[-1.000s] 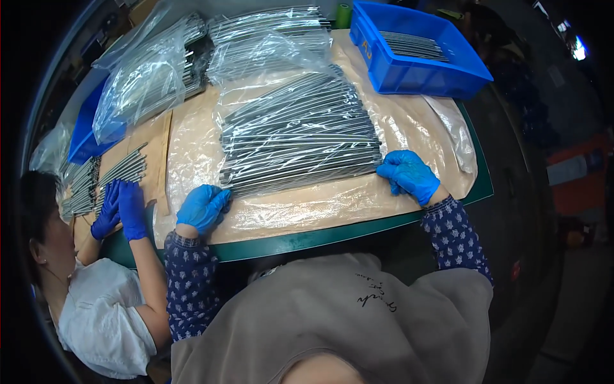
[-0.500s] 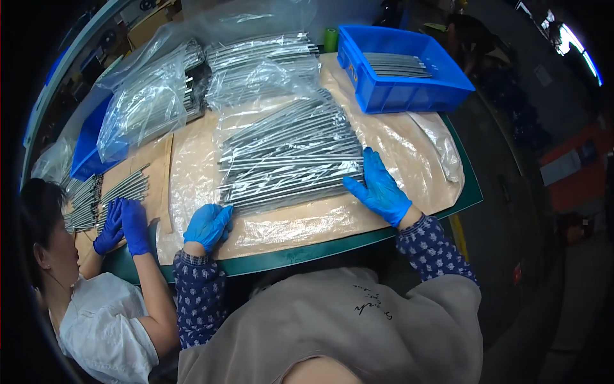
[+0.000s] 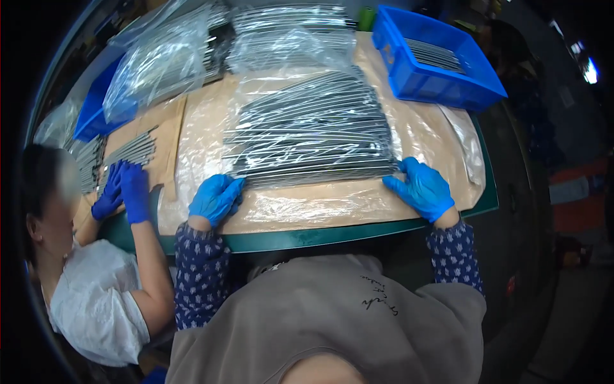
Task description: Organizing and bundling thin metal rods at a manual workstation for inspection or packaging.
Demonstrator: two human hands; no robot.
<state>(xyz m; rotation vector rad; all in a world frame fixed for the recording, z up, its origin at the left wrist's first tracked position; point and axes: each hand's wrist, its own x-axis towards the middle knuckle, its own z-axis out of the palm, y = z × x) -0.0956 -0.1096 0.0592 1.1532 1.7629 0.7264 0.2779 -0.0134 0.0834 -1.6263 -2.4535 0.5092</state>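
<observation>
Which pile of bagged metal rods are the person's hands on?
The middle pile, on the tan sheet: the left hand and right hand rest at its near corners. The far piles lie untouched.

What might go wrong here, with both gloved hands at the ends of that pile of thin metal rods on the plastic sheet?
The left hand and right hand press only the ends of the rods, so middle ones may roll or fan out. The plastic sheet looks slippery, so the pile might slide toward the table edge. Rod tips could snag the thin gloves.
</observation>
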